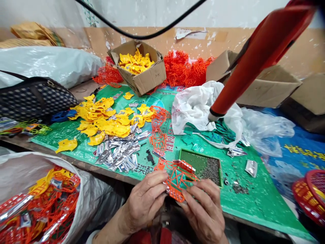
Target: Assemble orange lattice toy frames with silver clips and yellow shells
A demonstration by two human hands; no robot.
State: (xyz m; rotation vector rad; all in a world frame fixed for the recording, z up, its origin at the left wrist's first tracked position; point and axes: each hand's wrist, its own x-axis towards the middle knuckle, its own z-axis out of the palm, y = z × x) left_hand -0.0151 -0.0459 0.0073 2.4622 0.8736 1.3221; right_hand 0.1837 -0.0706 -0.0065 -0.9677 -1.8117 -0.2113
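An orange plastic lattice frame [177, 178] is held between both hands at the table's front edge. My left hand [146, 195] pinches its left end, fingers closed. At its lower right, my right hand [204, 205] grips the piece with thumb and fingers. A strip with silvery patches runs along the frame's near side. Just behind lies a green tray [195, 162] with many tiny grey screws. More orange lattice parts [158, 135] lie beyond the left hand. Silver strips [122, 152] and a small black part [150, 157] are to the left.
Yellow plastic parts [101, 117] are heaped left, with a cardboard box [149, 79] of more behind. A red electric screwdriver [243, 67] hangs at right above a white bag [195, 101]. A white sack [86, 189] of orange assemblies stands at lower left.
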